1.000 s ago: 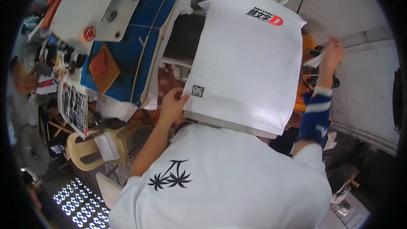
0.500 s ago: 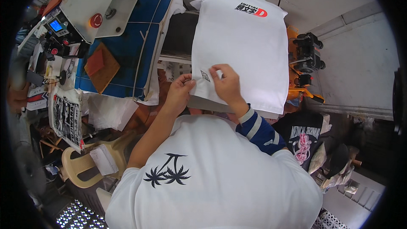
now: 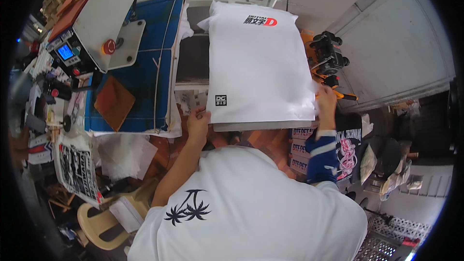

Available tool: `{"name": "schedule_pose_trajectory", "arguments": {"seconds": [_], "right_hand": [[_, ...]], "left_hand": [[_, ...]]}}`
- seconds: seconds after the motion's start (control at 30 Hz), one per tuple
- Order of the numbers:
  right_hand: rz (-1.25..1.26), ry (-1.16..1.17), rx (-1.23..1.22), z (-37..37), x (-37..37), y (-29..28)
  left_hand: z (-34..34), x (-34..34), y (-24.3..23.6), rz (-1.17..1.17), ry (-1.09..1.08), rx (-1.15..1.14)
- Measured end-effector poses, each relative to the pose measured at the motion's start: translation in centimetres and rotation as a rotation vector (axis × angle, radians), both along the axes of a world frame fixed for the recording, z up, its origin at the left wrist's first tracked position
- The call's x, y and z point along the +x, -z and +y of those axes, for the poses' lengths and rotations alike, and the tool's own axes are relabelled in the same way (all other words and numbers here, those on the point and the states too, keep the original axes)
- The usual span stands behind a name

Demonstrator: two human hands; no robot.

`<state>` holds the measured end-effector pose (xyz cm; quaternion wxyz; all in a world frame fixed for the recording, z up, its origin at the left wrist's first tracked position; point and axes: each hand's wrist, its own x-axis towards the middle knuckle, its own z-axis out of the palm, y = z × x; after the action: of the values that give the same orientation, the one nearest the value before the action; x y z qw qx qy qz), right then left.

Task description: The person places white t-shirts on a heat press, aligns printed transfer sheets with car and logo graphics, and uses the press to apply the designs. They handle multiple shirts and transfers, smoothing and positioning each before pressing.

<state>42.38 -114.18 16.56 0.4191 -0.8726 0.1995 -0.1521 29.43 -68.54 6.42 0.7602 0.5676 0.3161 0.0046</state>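
**Hands at the near edge of a white shirt laid over a press platen**

A white cotton T-shirt [image 3: 258, 68] with a red-and-black print near its far end and a small black square label near its near left corner lies flat over a grey rectangular platen [image 3: 251, 126], whose edge shows just below the near hem. The left hand [image 3: 198, 122] is at the near left corner, its fingers curled and closed on the hem just beside the label. The right hand [image 3: 326, 100] is at the near right corner, fingers bent against the shirt's side edge where the cloth bunches a little; whether its grip pinches the cloth or only presses on it cannot be told from this view.

Likely faults, judged from this arrangement: uneven pull from the two hands could skew the shirt on the platen, and the slight wrinkle at the right corner could remain in the cloth if it is not smoothed. The cloth overhangs the platen on the right, so a slack grip there could let that side slide off.

Around the work: to the left, a blue checked padded surface [image 3: 145, 68] carries an orange-brown square sheet [image 3: 113, 103]. Further left stands a grey control box [image 3: 67, 51] with a lit blue display, and near it a round red button [image 3: 109, 46]. A black-and-orange power tool [image 3: 328, 53] rests just beyond the shirt's right side.
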Motion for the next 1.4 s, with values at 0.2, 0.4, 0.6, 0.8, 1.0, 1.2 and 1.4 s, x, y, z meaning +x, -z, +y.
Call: {"name": "schedule_pose_trajectory", "arguments": {"seconds": [0.2,0.4,0.6,0.8,1.0,1.2,1.4], "right_hand": [[0.370,-0.118,0.538,-6.5,-8.3,4.1],[0.274,-0.060,0.381,-5.3,-9.8,5.2],[0.336,-0.176,0.410,-4.4,-10.1,3.1],[0.321,0.013,0.347,-8.2,-14.7,5.3],[0.426,-0.270,0.118,-4.8,-20.3,10.2],[0.169,-0.563,0.186,5.3,-20.3,4.8],[-0.079,-0.423,0.184,3.3,-9.0,0.5]], "left_hand": [[1.4,0.1,-1.9,0.093,0.202,-0.116],[2.3,0.5,-2.3,0.006,0.156,-0.102],[2.6,-0.3,-3.6,-0.234,0.180,0.574],[15.1,-0.5,-20.1,-0.597,-0.431,1.362],[27.0,2.6,-22.3,-0.027,-0.234,2.099],[26.1,3.7,-23.1,0.221,-0.161,1.895],[27.9,4.0,-22.6,0.248,-0.142,1.977]]}}
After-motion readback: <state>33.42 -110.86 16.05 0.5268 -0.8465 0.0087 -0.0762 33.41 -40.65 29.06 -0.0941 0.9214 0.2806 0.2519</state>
